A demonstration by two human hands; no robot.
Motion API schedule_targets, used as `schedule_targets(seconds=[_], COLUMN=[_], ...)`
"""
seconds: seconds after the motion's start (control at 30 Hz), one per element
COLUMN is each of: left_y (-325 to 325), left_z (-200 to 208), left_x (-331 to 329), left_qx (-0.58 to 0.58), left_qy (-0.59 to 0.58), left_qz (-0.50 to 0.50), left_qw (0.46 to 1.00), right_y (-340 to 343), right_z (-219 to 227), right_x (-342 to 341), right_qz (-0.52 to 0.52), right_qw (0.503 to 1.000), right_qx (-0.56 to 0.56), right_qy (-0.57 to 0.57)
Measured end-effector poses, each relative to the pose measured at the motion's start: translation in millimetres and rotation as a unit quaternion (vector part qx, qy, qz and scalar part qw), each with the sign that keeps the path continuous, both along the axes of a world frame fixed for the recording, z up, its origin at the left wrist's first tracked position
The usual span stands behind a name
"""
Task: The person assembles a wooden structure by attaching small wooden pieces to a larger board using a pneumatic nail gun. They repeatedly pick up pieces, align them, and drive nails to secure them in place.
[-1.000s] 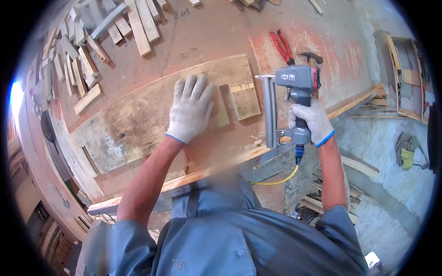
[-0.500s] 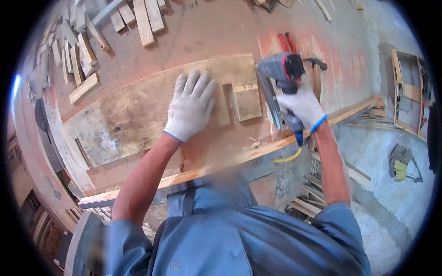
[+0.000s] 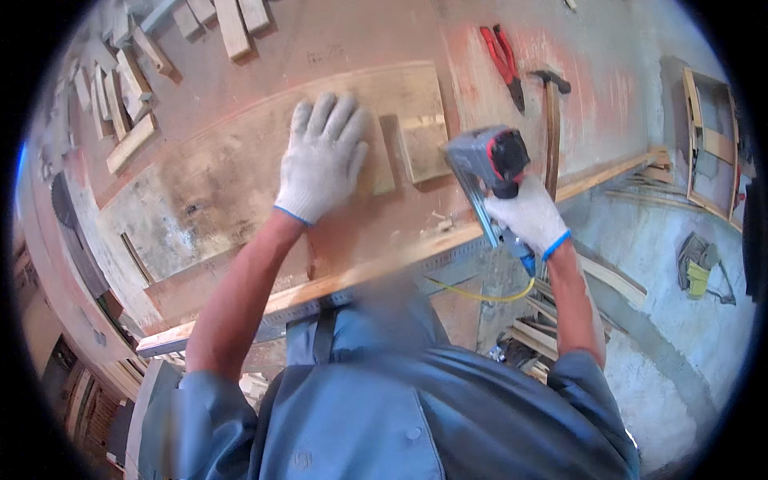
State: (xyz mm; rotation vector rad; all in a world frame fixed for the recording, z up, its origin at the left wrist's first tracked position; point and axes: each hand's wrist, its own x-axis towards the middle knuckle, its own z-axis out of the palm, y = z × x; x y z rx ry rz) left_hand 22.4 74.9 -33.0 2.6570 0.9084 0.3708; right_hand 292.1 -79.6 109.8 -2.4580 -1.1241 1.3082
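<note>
My left hand (image 3: 322,156), in a white knit glove with a blue cuff, lies flat on a wide wooden board (image 3: 228,172), its fingers stretched out. A small wood block (image 3: 424,148) sits at the board's right end, with a narrow dark slot to its left. In my right hand (image 3: 532,214), also gloved, is a grey and red pneumatic nail gun (image 3: 490,158), gripped by its handle. The gun is to the right of the block and apart from it, over the bench's near edge. A yellow air hose (image 3: 480,298) trails from its lower end.
Red-handled pliers (image 3: 502,64) and a hammer (image 3: 552,120) lie beyond the nail gun. Many wood offcuts (image 3: 120,96) are scattered at the far left. A timber rail (image 3: 296,298) runs along the bench's near edge. A wooden frame (image 3: 712,144) stands at the right, with scrap wood below the bench.
My right hand has brought the nail gun nearer to me, uncovering the pliers and hammer. My left hand stays flat on the board. More of the yellow hose shows.
</note>
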Motion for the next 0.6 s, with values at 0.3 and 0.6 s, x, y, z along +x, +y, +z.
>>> schedule_targets(seconds=[0.3,0.6], left_y=[-4,-5], left_z=[-2,-9], left_x=[1,-3], left_qx=[-0.002,0.026], left_qy=[0.005,-0.037], left_qz=[0.007,0.017], left_qw=[1.000,0.999], right_y=[-21,-20], right_z=[7,11], right_x=[-7,-16], right_qz=[0.001,0.003], right_qw=[1.000,1.000], right_qx=[-0.013,-0.013], right_qy=[-0.008,0.002])
